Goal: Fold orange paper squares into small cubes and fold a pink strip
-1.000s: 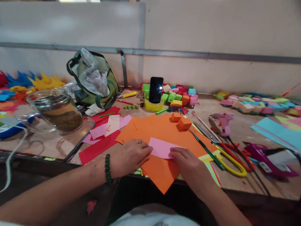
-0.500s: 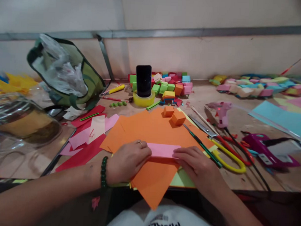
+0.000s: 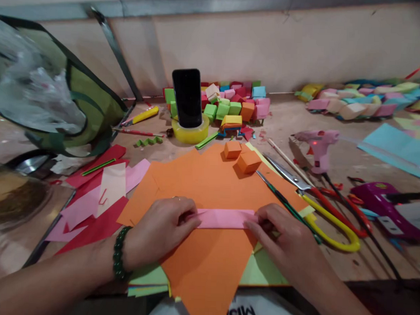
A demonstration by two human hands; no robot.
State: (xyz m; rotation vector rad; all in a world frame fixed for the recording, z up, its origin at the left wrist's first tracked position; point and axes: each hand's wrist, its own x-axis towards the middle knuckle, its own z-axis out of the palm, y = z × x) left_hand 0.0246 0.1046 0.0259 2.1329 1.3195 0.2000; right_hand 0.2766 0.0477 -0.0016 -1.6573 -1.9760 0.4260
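A folded pink paper strip lies crosswise over orange sheets. Its left end is pinched between the thumb and curled fingers of my left hand, with a green bead bracelet at the wrist. At the other end, my right hand grips the strip the same way. Two small orange paper boxes sit beyond the strip. To the right of them lies a dark green craft knife, beside scissors with red and yellow handles.
A phone stands in a yellow tape roll. Colourful paper blocks line the back. Right: a pink glue gun and a purple device. Left: red and pink scraps, a green bag and a glass jar.
The view has moved closer and lower. More of the pink strip shows between my hands, its near edge is folded up, and my fingers have curled around its ends.
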